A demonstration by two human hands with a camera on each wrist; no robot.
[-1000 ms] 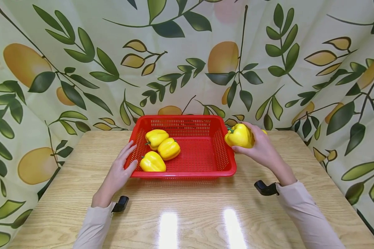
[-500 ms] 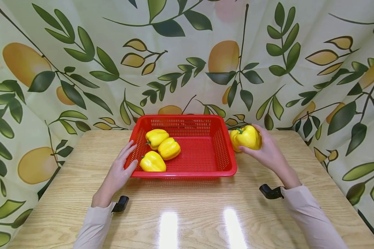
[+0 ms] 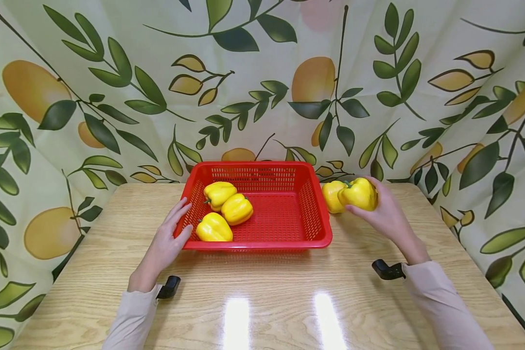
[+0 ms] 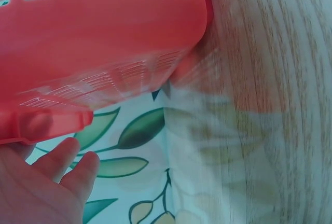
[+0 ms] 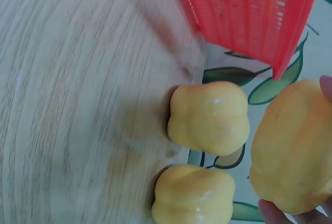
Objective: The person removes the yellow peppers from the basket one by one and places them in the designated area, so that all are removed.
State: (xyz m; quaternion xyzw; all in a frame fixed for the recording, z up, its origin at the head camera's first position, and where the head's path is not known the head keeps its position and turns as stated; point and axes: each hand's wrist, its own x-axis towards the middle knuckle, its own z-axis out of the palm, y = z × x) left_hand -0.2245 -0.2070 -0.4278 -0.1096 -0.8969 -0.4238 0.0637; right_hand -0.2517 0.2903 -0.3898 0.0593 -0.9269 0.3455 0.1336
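My right hand (image 3: 387, 209) holds a yellow bell pepper (image 3: 358, 193), its green stem facing left, above the table just right of a red plastic basket (image 3: 258, 245). In the right wrist view the held pepper (image 5: 293, 149) appears large at the right edge, gripped by fingertips. Below it, one pepper (image 5: 210, 117) sits by the basket and another pepper (image 5: 194, 195) beside that; the head view shows only the nearer pepper (image 3: 331, 197). My left hand (image 3: 166, 243) rests against the basket's left rim, fingers fairly straight. Three yellow peppers (image 3: 237, 209) lie in the basket's left half.
The basket stands on a light wooden table (image 3: 267, 287) near its back edge. Behind and at the sides hangs a leaf-patterned curtain (image 3: 262, 97). A black wrist mount (image 3: 169, 287) sits at the left cuff, and another black mount (image 3: 387, 270) at the right.
My right hand has moved right with the pepper, away from the basket's right rim. A pepper on the table beside the basket has come into view. The left hand has stayed put.
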